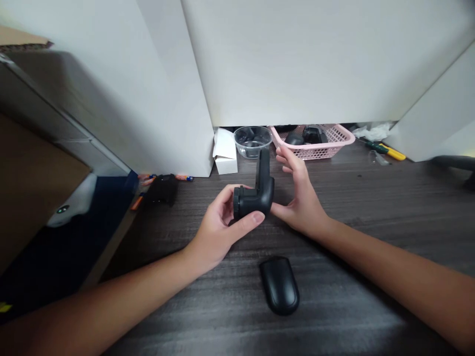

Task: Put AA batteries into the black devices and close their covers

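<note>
1. Left hand (213, 230): curled round a black gadget (256, 202); the thumb lies along its near side, while the other fingers go behind its left end and are partly hidden.
2. Black gadget: held in front of the person, between the two hands; bent like an elbow, with a ridged knob at the left end and a flat arm standing up at the right.
3. Right hand (302, 200): spread open, thumb well apart from the raised fingers; it grasps nothing; the thumb tip reaches the gadget's right side, though whether it touches cannot be told.
4. Black cover (280, 287): smooth, rounded at its near end; it lies on the dark tabletop (371, 212), nearer the person than the gadget.
5. Back row, from left to right: a white box (226, 160); a clear bowl (247, 152) with dark pieces inside; a pink basket (326, 152) holding black parts; a tool with a yellow and green handle (393, 152), near crumpled white plastic (376, 132).
6. Left edge: batteries (184, 178) beside a blurred black object (163, 190).
</note>
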`<state>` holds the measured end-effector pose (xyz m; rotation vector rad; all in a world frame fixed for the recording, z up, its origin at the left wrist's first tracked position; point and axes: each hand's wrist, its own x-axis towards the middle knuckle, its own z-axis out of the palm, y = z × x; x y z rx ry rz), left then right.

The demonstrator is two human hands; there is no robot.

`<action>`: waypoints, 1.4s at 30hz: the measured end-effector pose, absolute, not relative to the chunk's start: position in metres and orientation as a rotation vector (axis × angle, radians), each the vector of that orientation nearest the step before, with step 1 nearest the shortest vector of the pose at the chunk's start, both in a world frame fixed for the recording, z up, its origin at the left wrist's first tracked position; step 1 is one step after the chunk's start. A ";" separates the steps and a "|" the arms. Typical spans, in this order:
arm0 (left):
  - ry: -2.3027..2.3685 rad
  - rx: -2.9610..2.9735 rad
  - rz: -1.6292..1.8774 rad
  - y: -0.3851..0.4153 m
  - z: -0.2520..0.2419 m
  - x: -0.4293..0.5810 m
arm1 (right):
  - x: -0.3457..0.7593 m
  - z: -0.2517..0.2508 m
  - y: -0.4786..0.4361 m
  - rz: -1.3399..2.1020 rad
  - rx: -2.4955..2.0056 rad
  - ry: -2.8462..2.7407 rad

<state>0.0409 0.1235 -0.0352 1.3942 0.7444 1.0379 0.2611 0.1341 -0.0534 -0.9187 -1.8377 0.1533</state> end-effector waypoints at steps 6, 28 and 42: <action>0.759 1.466 1.008 0.123 -0.037 0.040 | 0.264 -0.059 0.137 0.419 -1.007 -1.825; 0.791 1.561 0.940 0.125 -0.040 0.041 | 0.264 -0.052 0.135 0.272 -0.949 -1.870; 0.834 1.520 0.960 0.124 -0.036 0.042 | 0.263 -0.051 0.136 0.391 -0.985 -1.903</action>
